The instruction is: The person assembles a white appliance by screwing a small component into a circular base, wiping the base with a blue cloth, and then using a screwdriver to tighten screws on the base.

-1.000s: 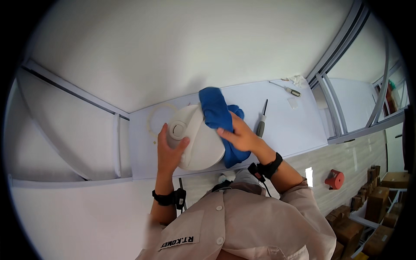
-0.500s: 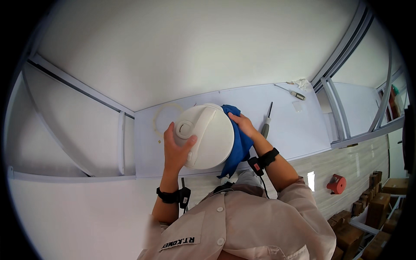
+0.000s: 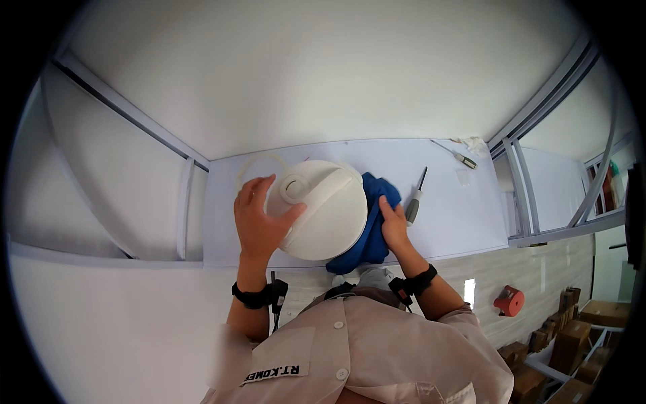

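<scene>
At the bottom centre of the frame a light beige shirt [image 3: 363,350] with buttons and a chest patch is seen, and black wristbands are worn on both forearms. Just above it, left of centre, the left hand [image 3: 259,219] is laid with fingers spread against the left edge of a round white domed cover [image 3: 323,209], which it steadies with the thumb stretched towards the cover's middle. A raised round boss and a straight ridge are shown on the cover's face. To the right of centre the right hand [image 3: 393,225] is pressed, fingers curled, onto a bunched blue cloth [image 3: 370,236], which is tucked against and partly under the cover's right edge. Cover and cloth are rested on a pale lavender worktop [image 3: 457,215] at mid-frame. Just right of the right hand a screwdriver [image 3: 415,202] with a grey handle is laid on the worktop; a second, smaller tool [image 3: 461,157] is seen near the worktop's far right corner. In the lower right, brown cardboard boxes [image 3: 572,337] and a small red object [image 3: 509,301] are seen on the floor.
</scene>
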Motion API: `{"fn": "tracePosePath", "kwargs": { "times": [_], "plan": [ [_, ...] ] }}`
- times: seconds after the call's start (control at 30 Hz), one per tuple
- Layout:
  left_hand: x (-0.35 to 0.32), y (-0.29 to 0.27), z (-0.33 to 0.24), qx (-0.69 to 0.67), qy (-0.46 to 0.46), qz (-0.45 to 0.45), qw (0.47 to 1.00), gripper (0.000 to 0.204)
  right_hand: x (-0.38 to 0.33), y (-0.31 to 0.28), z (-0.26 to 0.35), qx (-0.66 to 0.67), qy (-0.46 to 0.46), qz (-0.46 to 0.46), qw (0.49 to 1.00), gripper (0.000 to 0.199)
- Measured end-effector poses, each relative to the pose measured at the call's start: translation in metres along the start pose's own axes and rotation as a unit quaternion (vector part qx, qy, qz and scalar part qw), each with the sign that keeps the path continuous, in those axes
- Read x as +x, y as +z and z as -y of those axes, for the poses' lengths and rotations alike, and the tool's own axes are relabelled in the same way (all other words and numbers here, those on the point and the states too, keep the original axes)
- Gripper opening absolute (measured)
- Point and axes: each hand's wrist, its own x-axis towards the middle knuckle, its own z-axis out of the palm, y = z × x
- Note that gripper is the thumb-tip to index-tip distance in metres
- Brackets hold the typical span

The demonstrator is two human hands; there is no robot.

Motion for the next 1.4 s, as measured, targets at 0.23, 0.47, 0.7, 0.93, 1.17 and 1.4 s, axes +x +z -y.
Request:
{"fn": "tracePosePath", "kwargs": {
  "times": [0.23,0.47,0.7,0.93,1.17,1.4],
  "plan": [
    [-0.039,0.016,-0.008,0.026,0.010,0.018,0.999,0.064,0.021,0.010,0.065,-0.012,-0.176,0.190,0.966,0.055],
    [-0.052,0.033,-0.010,-0.063,0.059,-0.019,0.996,0.072,0.046,0.040,0.091,-0.144,-0.145,0.357,0.911,0.061],
    [-0.044,0.036,0.007,-0.141,0.072,-0.059,0.986,0.072,0.032,0.034,0.072,-0.158,-0.195,0.278,0.927,0.062],
    [-0.042,0.030,0.022,0.003,0.066,-0.120,0.991,0.066,-0.029,0.024,0.051,-0.203,-0.302,0.113,0.925,0.052],
    [-0.045,0.026,-0.008,-0.090,-0.010,-0.029,0.995,0.081,-0.047,0.010,0.048,-0.255,-0.351,0.059,0.899,0.051],
    [-0.046,0.035,-0.021,-0.071,-0.012,0.003,0.997,0.116,-0.040,-0.008,0.020,-0.072,-0.177,0.068,0.979,0.053]
  ]
}}
